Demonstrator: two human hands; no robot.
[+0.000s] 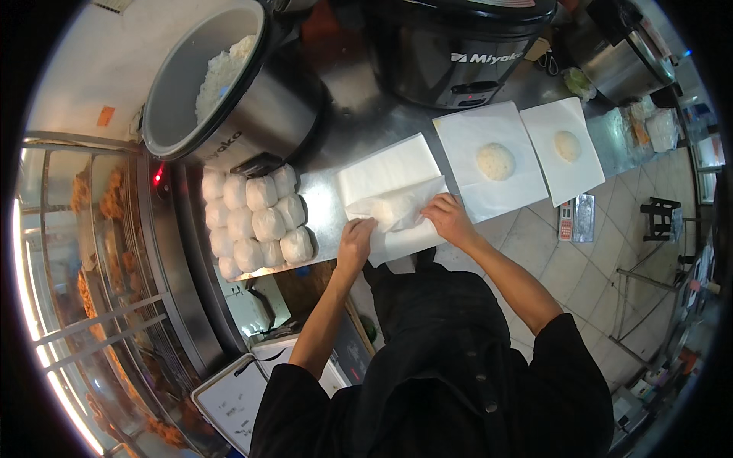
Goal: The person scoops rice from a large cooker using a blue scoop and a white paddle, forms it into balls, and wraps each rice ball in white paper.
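Note:
My left hand [356,243] grips the left end of a sheet of white wrapping paper [389,166], and my right hand [449,218] grips its right end. Between them the paper is folded over a rounded lump [394,209], whose contents are covered. To the right, a mound of cooked rice [496,161] sits on one flat paper sheet [458,137], and a smaller rice mound [567,146] lies on another sheet [590,166]. Several white paper-wrapped bundles [268,223] stand in rows left of my left hand.
An open rice cooker [298,103] with rice stands behind the bundles on the steel table [320,194]. A closed black Miyako cooker [424,63] is at the back. A glass display case [97,246] with fried food is at left. Below the table's right part, a tiled floor shows.

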